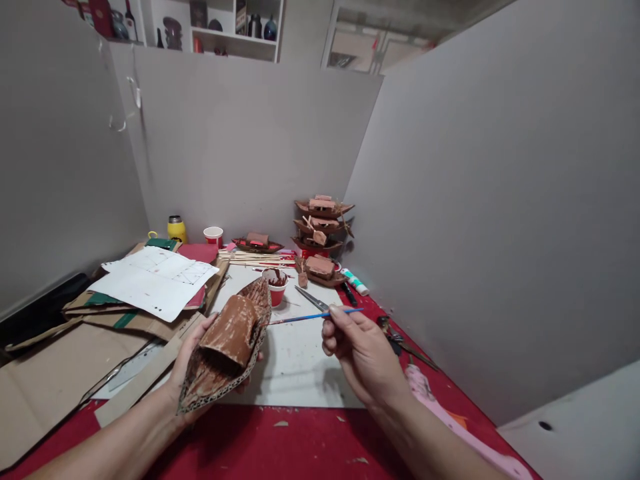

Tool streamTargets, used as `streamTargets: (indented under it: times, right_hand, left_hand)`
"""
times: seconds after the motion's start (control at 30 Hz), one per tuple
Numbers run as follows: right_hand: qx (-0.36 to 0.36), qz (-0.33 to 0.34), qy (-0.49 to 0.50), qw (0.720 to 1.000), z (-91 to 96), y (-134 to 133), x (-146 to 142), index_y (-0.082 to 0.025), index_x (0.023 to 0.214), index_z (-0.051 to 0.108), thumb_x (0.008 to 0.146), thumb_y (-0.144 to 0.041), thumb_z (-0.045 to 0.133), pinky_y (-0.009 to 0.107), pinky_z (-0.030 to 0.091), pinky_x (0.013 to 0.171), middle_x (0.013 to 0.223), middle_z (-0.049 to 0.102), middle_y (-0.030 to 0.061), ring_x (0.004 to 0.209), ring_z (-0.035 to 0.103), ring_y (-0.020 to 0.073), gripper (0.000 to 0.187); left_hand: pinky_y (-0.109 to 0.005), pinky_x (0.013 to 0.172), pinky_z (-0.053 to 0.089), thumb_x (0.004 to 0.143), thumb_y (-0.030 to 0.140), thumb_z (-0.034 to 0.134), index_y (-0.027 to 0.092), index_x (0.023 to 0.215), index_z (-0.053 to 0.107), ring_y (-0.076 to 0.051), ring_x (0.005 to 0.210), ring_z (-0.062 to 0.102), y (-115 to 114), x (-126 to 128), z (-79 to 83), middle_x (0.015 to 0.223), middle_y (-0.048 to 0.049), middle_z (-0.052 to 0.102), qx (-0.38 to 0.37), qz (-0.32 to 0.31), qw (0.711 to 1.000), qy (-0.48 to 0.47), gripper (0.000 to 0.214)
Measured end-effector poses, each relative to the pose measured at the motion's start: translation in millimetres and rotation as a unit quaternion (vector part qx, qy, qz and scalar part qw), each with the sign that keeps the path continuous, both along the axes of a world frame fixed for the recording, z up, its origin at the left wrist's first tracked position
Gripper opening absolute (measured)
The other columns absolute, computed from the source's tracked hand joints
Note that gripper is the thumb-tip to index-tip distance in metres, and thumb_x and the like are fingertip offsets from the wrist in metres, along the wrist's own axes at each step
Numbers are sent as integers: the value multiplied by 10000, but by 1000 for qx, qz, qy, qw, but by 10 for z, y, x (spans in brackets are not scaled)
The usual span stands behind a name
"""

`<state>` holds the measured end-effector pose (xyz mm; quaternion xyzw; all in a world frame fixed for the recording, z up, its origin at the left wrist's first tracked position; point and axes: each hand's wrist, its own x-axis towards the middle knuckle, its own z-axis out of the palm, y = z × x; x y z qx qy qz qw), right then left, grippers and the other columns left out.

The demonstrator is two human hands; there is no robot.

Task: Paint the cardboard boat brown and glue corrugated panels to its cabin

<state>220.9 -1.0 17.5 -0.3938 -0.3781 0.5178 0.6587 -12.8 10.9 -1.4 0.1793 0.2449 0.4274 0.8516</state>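
My left hand [189, 357] is wrapped around a cardboard model boat [227, 333] with a curved canopy, tilted toward me. Brown paint covers the boat, with pale streaks on the canopy and bare corrugated edges on the hull. Between the thumb and fingers of my right hand [357, 347] is a thin blue paintbrush [313, 316]. Its tip is at the boat's right rim; whether it touches I cannot tell. Just behind the boat stands a paper cup [277, 287] smeared inside with brown paint. A pair of scissors [313, 299] lies beyond my right hand.
Several finished-looking model boats [323, 223] are stacked at the back right. Flat cardboard [65, 373] and a drawn-on paper sheet [155, 277] cover the left. Thin wooden sticks [257, 259], a yellow bottle [177, 229] and a white tube [355, 282] lie around. Grey partitions [240, 133] enclose the table.
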Motion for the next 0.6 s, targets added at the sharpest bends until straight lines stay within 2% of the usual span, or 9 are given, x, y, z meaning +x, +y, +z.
streamTargets:
  times: [0.2,0.37,0.47,0.6]
  right_hand:
    - [85,-40,-49,994,-55,-6,87,-164,710,646,749,-399,772,180,433,437,558,640,-29,440,535,72,269]
    - [121,-58,-99,986,-115,-31,144,-184,788,659,825,-366,716,180,473,500,617,662,-30,498,574,75,194]
    - [129,-47,-123,983,-121,-81,132,-188,791,668,846,-356,696,180,481,523,625,666,-30,512,578,73,179]
    - [130,-12,-130,983,-125,-148,83,-199,806,674,863,-347,678,184,492,538,622,669,-32,521,583,76,158]
  left_hand:
    - [-405,565,600,876,400,505,65,1166,604,-316,783,731,47,-56,-110,946,-166,754,8,-55,998,-34,454]
    - [-436,660,598,900,371,496,106,1117,658,-325,872,724,28,-74,-83,1026,-121,754,29,-91,993,-70,378]
    - [-426,679,594,933,371,449,105,1099,677,-316,893,722,18,-63,-51,1034,-108,755,45,-101,992,-63,388]
    - [-387,712,594,915,392,485,87,1126,667,-291,913,720,31,-51,-52,1057,-109,750,67,-132,985,-93,413]
